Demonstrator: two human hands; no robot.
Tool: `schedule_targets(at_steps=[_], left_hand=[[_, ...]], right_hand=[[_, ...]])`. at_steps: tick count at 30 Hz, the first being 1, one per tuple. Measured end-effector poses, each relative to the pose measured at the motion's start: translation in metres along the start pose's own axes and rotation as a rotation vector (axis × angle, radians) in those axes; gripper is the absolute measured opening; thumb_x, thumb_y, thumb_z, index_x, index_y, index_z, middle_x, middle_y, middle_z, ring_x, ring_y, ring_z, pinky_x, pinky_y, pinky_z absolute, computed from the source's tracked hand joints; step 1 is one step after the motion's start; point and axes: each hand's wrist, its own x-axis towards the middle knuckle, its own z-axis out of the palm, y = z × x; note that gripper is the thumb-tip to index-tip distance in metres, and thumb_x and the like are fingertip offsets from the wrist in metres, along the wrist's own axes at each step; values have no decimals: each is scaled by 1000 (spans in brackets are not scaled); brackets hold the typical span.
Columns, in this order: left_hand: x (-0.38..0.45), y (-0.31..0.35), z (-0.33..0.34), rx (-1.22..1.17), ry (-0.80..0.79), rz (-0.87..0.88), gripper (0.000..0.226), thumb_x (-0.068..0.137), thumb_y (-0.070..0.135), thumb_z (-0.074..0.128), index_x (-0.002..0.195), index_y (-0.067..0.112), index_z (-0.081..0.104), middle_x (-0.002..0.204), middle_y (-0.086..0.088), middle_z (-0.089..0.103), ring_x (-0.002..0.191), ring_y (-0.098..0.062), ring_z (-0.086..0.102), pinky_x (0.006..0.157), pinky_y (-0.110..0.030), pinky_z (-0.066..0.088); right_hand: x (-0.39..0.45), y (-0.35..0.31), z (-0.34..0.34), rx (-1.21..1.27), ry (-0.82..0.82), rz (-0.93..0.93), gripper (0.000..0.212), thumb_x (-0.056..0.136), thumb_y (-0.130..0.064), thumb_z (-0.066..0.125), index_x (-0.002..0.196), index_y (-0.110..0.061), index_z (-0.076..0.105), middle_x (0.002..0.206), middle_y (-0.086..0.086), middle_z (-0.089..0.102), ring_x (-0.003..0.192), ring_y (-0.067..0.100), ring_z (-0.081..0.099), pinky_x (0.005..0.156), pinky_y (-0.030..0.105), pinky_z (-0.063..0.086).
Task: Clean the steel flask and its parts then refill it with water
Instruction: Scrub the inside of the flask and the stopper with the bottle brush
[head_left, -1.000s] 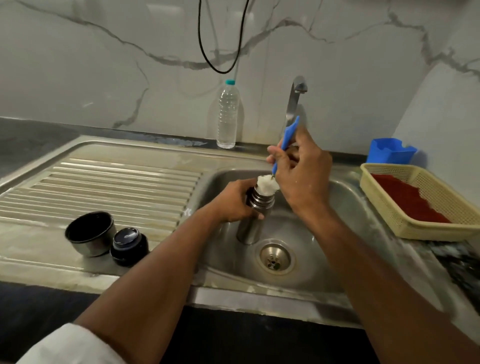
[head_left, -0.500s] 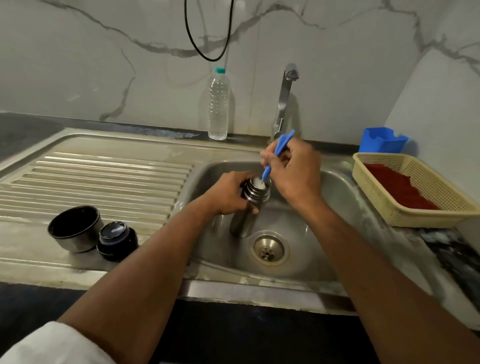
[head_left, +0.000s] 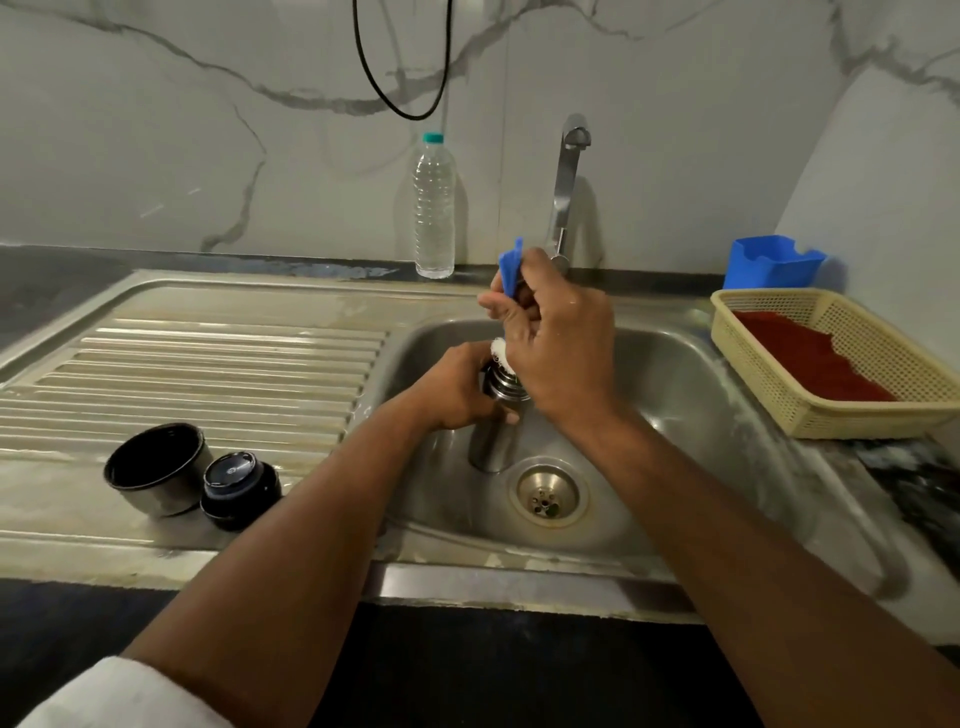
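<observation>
The steel flask (head_left: 491, 441) stands upright in the sink basin (head_left: 675, 415), just left of the drain. My left hand (head_left: 457, 395) grips it near the neck. My right hand (head_left: 556, 348) holds the blue handle of a bottle brush (head_left: 511, 267) above the flask's mouth. White bristles show at the mouth; the rest of the brush is hidden by my hand. The flask's steel cup (head_left: 156, 467) and its black stopper (head_left: 239, 488) sit side by side on the drainboard at the left.
A tap (head_left: 569, 176) rises behind the basin with no water running. A clear plastic water bottle (head_left: 435, 208) stands against the wall. On the right counter sit a yellow basket (head_left: 831, 415) with a red cloth and a blue holder (head_left: 769, 262). A black cable hangs above.
My right hand worked the brush down into the flask and back up, so white bristles show at the mouth again. The left hand kept its grip on the flask.
</observation>
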Motion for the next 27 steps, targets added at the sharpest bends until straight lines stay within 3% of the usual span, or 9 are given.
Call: schedule_targets(at_steps=[2, 6, 10, 14, 17, 21, 25, 27], left_hand=[[-1, 0, 1, -12, 4, 5, 57, 69, 6, 95, 112, 25, 63, 99, 20, 65, 88, 21, 61, 78, 0, 44], [0, 4, 5, 10, -24, 27, 71, 68, 10, 95, 130, 23, 63, 115, 12, 68, 107, -2, 63, 93, -9, 44], [-1, -1, 3, -13, -3, 28, 81, 65, 12, 97, 138, 24, 62, 123, 10, 70, 118, -8, 63, 103, -21, 46], [1, 0, 3, 16, -16, 43, 75, 66, 13, 97, 133, 17, 65, 122, 4, 72, 115, -8, 65, 99, -13, 46], [1, -2, 0, 18, -15, 26, 78, 66, 13, 97, 136, 17, 63, 125, 4, 71, 115, -5, 63, 94, 0, 39], [1, 0, 2, 19, -25, 41, 83, 63, 13, 98, 138, 21, 62, 127, 7, 70, 118, -5, 61, 103, -12, 41], [2, 4, 3, 38, -18, 59, 80, 63, 14, 98, 135, 22, 64, 121, 11, 69, 114, -2, 60, 96, -1, 36], [2, 2, 2, 31, -21, 52, 82, 62, 13, 99, 136, 21, 65, 122, 11, 69, 115, -2, 61, 95, 1, 37]], right_hand=[[1, 8, 4, 11, -36, 63, 30, 95, -30, 75, 110, -6, 65, 80, 4, 73, 71, 18, 73, 67, 37, 62], [-4, 27, 2, 48, -110, 226, 26, 94, -29, 76, 106, -8, 65, 84, 1, 74, 76, 15, 75, 73, 39, 64], [7, 23, -7, 65, 106, 161, 28, 96, -33, 74, 102, -7, 66, 80, -1, 75, 71, 12, 73, 69, 28, 61], [-5, 36, 4, 62, -23, 322, 19, 94, -24, 77, 97, -11, 63, 82, -1, 76, 73, 9, 75, 71, 37, 64], [0, 38, -2, 110, 62, 350, 17, 93, -21, 78, 93, -14, 62, 79, -2, 75, 70, 5, 74, 69, 32, 64], [9, 32, -17, 87, 209, 280, 20, 96, -24, 76, 100, -8, 64, 83, -5, 76, 73, 1, 74, 67, 17, 60], [-1, 40, -6, 88, 51, 389, 18, 94, -21, 77, 95, -13, 62, 79, -3, 74, 69, 4, 74, 67, 30, 64], [1, 35, -8, 111, 74, 367, 16, 94, -22, 77, 96, -12, 64, 81, -4, 75, 71, 4, 74, 68, 28, 64]])
